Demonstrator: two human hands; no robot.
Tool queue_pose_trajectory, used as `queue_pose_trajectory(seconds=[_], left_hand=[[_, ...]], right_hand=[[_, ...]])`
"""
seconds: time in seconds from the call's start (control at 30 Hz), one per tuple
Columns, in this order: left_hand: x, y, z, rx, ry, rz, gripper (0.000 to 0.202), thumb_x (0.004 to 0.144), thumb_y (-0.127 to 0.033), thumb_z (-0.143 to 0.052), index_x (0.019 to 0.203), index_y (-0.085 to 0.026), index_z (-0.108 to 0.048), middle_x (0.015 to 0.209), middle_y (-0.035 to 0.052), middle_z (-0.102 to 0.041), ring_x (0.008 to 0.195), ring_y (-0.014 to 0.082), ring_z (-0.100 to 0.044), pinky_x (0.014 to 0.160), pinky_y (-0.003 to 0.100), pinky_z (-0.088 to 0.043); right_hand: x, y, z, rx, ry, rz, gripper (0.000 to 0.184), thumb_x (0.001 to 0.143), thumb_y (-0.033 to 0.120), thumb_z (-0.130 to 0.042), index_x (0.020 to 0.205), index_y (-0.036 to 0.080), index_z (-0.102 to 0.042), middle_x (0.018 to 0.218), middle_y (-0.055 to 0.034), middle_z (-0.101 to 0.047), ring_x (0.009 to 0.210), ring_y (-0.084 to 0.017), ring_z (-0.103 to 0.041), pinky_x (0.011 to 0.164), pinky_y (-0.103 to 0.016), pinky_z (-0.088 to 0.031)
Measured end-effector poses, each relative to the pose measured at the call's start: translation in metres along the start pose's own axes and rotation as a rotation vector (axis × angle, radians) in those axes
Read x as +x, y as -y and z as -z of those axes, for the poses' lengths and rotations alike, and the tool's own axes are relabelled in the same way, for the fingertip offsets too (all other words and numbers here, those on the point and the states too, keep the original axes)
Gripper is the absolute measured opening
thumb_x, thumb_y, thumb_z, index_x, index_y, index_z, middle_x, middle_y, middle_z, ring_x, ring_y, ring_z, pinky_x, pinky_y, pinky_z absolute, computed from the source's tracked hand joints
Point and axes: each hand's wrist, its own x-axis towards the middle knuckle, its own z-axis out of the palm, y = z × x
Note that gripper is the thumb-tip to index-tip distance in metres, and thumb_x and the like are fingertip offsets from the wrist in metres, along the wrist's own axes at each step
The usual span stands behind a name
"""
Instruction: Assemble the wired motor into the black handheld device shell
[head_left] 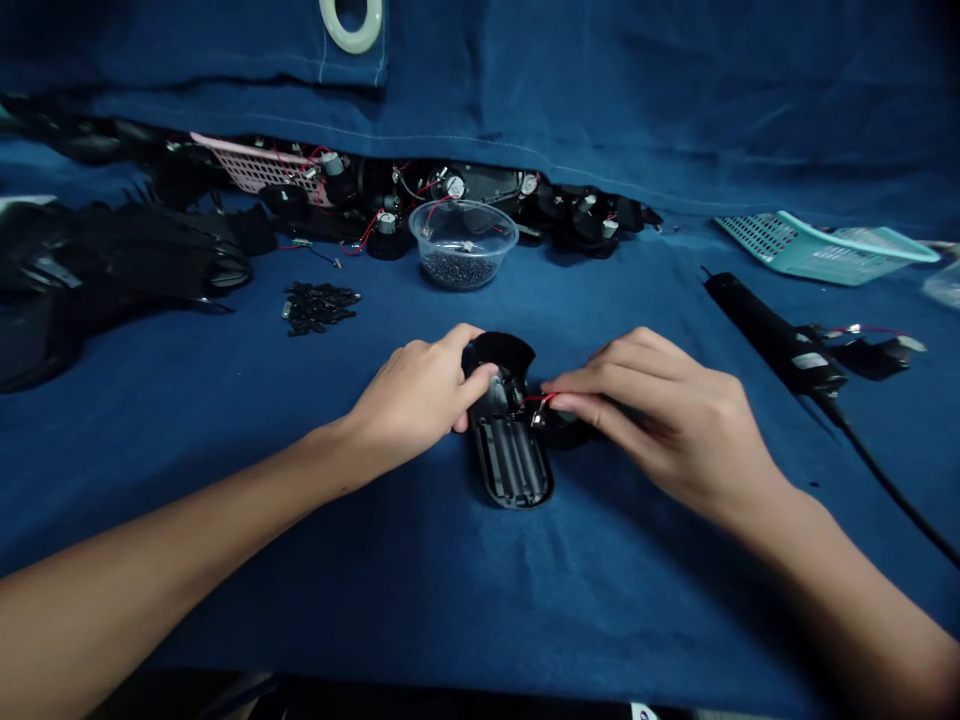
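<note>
My left hand [416, 400] grips the upper left side of an oblong black plastic housing [515, 460] with grooved hollows, its thumb hooked over the rim and its fingers wrapped around the outside. The housing lies open side up near the middle of the blue cloth-covered tabletop [390, 590], well back from the front edge. My right hand [660, 415] pinches a thin red wire [537, 398] between thumb and forefinger, just beside the housing's right side. Under those fingers sits a dark rounded part [568, 432]; I cannot tell whether it touches the housing.

Toward the tabletop's back edge stands a clear round plastic bowl [448, 235] holding tiny dark pieces, with a loose pile of small black pieces [321, 306] to its left. Toward the right edge lie a black cylindrical corded tool [776, 330] and, behind it, a turquoise perforated plastic basket [840, 258].
</note>
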Motion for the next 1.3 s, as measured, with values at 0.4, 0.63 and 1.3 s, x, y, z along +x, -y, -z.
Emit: queue_pose_trajectory(seconds=[0.4,0.63,1.3], left_hand=[[-0.003,-0.005,-0.001,0.047,0.02,-0.043,0.041,0.095,-0.041,-0.045,0.13,-0.025,-0.056,0.056,-0.003,-0.065,0.061,0.018,-0.067,0.06,0.028,-0.042],[-0.007,-0.005,-0.003,0.107,-0.044,-0.077,0.037,0.094,-0.042,-0.046,0.126,-0.027,-0.058,0.074,0.0007,-0.071,0.067,0.0186,-0.067,0.058,0.027,-0.041],[-0.006,-0.004,-0.011,0.187,-0.104,-0.071,0.034,0.093,-0.039,-0.045,0.121,-0.023,-0.059,0.072,0.0027,-0.067,0.064,0.0201,-0.065,0.06,0.029,-0.045]], right_hand=[[0.001,0.022,-0.007,0.035,0.045,-0.099,0.007,0.091,0.018,-0.063,0.095,0.02,-0.068,0.09,-0.006,-0.061,0.084,-0.018,-0.056,0.076,-0.035,-0.048],[-0.001,0.027,-0.01,0.092,0.041,-0.181,0.01,0.092,0.023,-0.062,0.095,0.021,-0.071,0.109,-0.0091,-0.06,0.1,-0.023,-0.059,0.085,-0.04,-0.05],[0.006,0.031,-0.02,0.066,0.114,-0.131,0.007,0.091,0.019,-0.061,0.09,0.02,-0.068,0.099,-0.0065,-0.071,0.108,-0.026,-0.065,0.109,-0.057,-0.039]])
